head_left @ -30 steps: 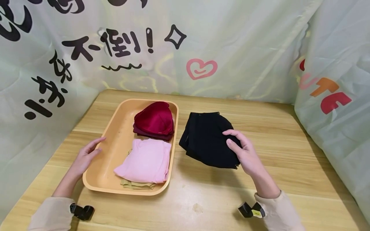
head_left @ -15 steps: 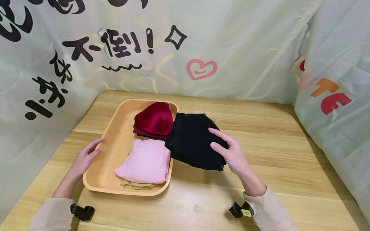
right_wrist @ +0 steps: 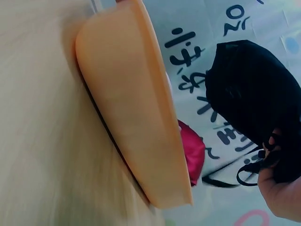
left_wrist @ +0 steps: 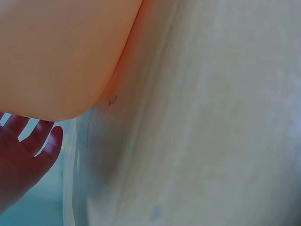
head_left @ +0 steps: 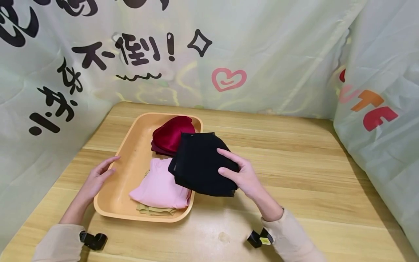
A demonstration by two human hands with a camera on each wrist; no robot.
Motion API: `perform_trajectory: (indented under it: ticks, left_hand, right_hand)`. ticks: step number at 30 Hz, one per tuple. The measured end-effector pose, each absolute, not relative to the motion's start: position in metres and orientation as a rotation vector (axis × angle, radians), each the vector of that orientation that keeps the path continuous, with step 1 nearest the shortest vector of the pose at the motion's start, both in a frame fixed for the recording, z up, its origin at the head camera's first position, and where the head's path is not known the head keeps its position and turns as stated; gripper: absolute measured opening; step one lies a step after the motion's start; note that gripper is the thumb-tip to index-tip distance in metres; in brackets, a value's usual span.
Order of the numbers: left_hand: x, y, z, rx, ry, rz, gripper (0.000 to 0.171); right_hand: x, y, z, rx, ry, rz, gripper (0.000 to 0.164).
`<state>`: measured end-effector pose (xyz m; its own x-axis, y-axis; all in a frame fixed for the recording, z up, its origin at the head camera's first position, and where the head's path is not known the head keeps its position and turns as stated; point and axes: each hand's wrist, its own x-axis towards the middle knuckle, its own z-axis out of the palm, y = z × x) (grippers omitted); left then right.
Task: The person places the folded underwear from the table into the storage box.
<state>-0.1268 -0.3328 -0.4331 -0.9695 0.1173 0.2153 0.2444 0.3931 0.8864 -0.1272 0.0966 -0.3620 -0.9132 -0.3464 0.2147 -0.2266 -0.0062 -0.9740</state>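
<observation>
A folded black bra [head_left: 199, 163] is in my right hand [head_left: 242, 174], pinched at its right edge between thumb and fingers. It hangs above the right side of the peach plastic tray [head_left: 127, 174] and covers part of what lies there. Thin black straps [right_wrist: 221, 181] dangle from it in the right wrist view. Inside the tray sit a folded dark red bra [head_left: 171, 133] at the back and a pink folded garment [head_left: 158, 185] in front, on a yellowish cloth [head_left: 155, 210]. My left hand [head_left: 98, 176] rests its fingertips on the tray's left rim, fingers loosely extended.
The tray stands on the left half of a wooden table [head_left: 311, 174]. Printed cloth [head_left: 262, 47] hangs behind the table and along both sides. Black wrist cameras [head_left: 93, 240] are worn at both sleeves.
My right hand has carried the black bra leftward, from beside the tray to over its right side and partly over the pink and red garments. The left hand stays on the rim.
</observation>
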Motion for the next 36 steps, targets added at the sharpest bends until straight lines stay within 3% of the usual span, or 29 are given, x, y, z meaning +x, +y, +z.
perform_trajectory:
  ticks: [28, 36]
  left_hand:
    - [-0.128, -0.334, -0.434, -0.341, -2.503, -1.648, 0.036]
    - [-0.129, -0.334, -0.435, -0.338, -2.508, -1.635, 0.036]
  right_hand:
    - [-0.138, 0.019, -0.374, -0.892, 2.163, -1.709, 0.059]
    - [-0.135, 0.008, -0.377, -0.834, 2.275, -1.568, 0.061]
